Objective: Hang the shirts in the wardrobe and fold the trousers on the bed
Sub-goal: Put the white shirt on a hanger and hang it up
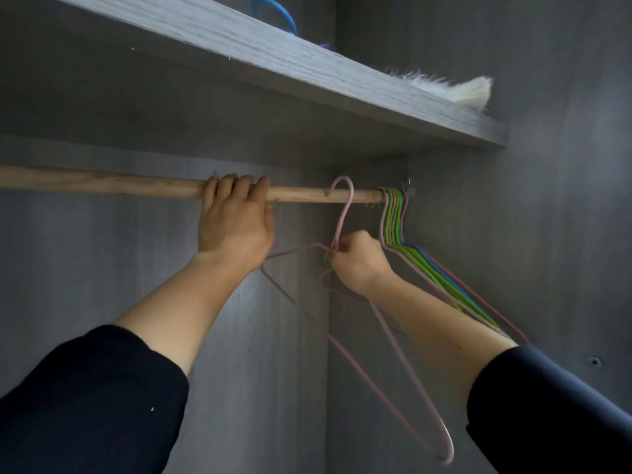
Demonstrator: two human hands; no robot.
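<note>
— How far along?
— Barely begun, I'd judge: the wardrobe (pixel 102 285) shows no shirts on its rail (pixel 102 184), only spare hangers (pixel 393 220) bunched at the rail's right end. Trousers and bed are out of view.
— And the hands?
— The left hand (pixel 236 224) is wrapped round the rail. Just below the rail, the right hand (pixel 355 261) pinches a pink hanger (pixel 344 213) by its neck.

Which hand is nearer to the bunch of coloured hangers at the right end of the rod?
Right. The right hand pinches a pink hanger just left of the bunch of hangers; the left hand grips the rod farther left.
</note>
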